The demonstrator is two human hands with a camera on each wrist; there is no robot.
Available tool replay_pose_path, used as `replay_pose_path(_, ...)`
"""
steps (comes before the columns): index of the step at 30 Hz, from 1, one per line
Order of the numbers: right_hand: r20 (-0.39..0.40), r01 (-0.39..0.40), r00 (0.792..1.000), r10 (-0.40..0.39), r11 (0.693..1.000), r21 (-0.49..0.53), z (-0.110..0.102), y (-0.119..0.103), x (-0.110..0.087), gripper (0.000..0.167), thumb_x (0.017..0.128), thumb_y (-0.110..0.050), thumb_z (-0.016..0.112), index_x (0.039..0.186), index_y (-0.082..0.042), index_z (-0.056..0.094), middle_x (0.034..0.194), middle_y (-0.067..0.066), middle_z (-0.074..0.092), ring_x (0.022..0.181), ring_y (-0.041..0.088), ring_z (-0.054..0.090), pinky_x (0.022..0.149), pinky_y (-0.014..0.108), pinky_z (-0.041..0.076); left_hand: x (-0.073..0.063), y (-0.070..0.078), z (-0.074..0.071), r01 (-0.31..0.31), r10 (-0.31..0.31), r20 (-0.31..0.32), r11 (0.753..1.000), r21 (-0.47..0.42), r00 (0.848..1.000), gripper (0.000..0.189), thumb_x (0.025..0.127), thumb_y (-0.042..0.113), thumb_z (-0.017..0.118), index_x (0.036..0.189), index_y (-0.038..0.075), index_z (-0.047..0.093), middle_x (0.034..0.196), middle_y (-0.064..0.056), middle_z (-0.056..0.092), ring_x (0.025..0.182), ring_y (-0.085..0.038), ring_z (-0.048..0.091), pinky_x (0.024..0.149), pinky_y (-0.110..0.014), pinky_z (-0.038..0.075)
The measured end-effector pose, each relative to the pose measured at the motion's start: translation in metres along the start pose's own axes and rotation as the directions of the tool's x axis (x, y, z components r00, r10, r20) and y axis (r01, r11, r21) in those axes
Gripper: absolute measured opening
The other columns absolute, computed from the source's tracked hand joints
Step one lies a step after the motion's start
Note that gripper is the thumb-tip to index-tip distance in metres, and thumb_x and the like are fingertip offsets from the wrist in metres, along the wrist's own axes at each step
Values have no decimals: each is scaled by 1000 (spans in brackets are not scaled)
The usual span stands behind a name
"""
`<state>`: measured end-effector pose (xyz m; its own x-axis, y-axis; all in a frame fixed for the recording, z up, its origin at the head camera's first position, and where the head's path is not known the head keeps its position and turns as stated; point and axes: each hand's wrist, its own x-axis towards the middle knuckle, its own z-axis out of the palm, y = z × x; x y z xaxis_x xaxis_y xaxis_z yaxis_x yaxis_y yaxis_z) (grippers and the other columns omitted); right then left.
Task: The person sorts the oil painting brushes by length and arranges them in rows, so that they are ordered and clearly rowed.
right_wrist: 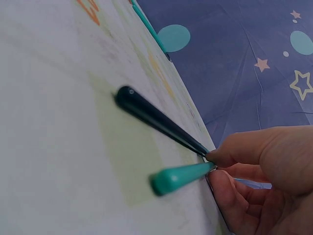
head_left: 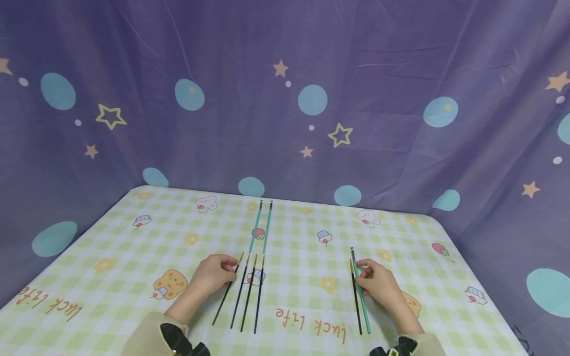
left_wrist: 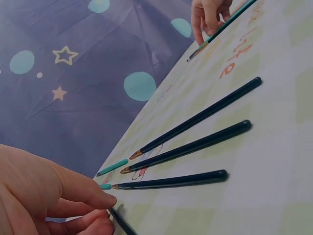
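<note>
My left hand pinches a thin black paintbrush, the leftmost of the row, between thumb and fingers. Beside it lie three more black paintbrushes, roughly side by side with their tips pointing away from me. On the right, my right hand pinches a teal paintbrush close to the table. Another black paintbrush lies right along the teal one; its far part is hidden by the thumb in the right wrist view, so whether the fingers grip it too is unclear.
Two teal paintbrushes lie farther back, beyond the black row. A green-and-white checked cloth with printed cartoons covers the table. Behind it hangs a purple curtain with stars and blue dots.
</note>
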<state>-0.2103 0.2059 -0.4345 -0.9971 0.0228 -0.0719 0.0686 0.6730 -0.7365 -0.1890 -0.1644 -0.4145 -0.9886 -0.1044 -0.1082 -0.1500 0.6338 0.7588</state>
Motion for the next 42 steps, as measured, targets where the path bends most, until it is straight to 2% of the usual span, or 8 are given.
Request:
replay_pose_path(3,-2,2,1000,-2,1000,1,0,0,0,38,77,-8,64,115,-5,57,75,2,55,56,13,52,48,25,47,-1,2,1,-21,23,-25,998,60,999,36,69,1,65,104,-1,64,72,-2,56,51,-11,50,48,-24,41)
replay_pose_path(7,-3,2,1000,-2,1000,4,0,1,-1,38,77,-8,64,114,-5,57,75,2,55,55,13,52,48,25,47,-2,3,2,-30,34,-47,996,90,998,36,68,-1,63,104,-1,64,70,-2,55,50,-11,50,46,-24,41)
replay_pose_path(12,0,4,1000,-4,1000,12,0,-1,-1,38,77,-7,64,115,-5,57,75,2,55,55,13,52,48,25,47,-2,4,2,-15,20,-53,996,90,998,36,68,0,63,104,-2,64,71,-2,55,50,-11,51,47,-24,41)
replay_pose_path(16,-1,11,1000,-11,1000,9,-2,0,-1,38,78,-7,64,115,-5,57,75,2,55,54,13,52,48,25,47,-1,7,1,-29,37,-64,994,110,997,34,68,4,64,102,0,65,71,-1,58,50,-10,52,49,-24,40)
replay_pose_path(21,-6,5,1000,-5,1000,-1,-1,2,0,38,77,-8,64,115,-6,57,75,2,55,53,12,52,47,25,46,1,22,7,-70,76,-83,995,72,994,30,73,6,63,103,1,65,76,-3,62,53,-10,54,49,-24,42)
replay_pose_path(25,-3,4,1000,-4,1000,-1,-1,3,0,38,77,-8,64,115,-5,57,75,2,55,53,12,52,47,25,46,1,39,21,-101,101,-46,995,3,994,27,77,7,62,103,2,65,82,-5,61,54,-11,54,48,-25,43)
replay_pose_path(32,0,5,1000,-5,1000,4,-1,3,0,38,77,-8,64,115,-5,57,75,2,55,53,13,53,48,25,47,-2,63,56,-161,164,43,984,-80,985,26,78,8,63,104,3,64,82,-5,60,54,-13,56,47,-25,44)
replay_pose_path(42,3,9,1000,-9,1000,17,0,4,1,38,77,-8,65,115,-6,58,76,2,56,56,12,53,49,25,48,-8,99,107,-166,189,122,970,-175,974,26,75,8,67,100,3,63,75,-2,55,51,-15,57,45,-26,44)
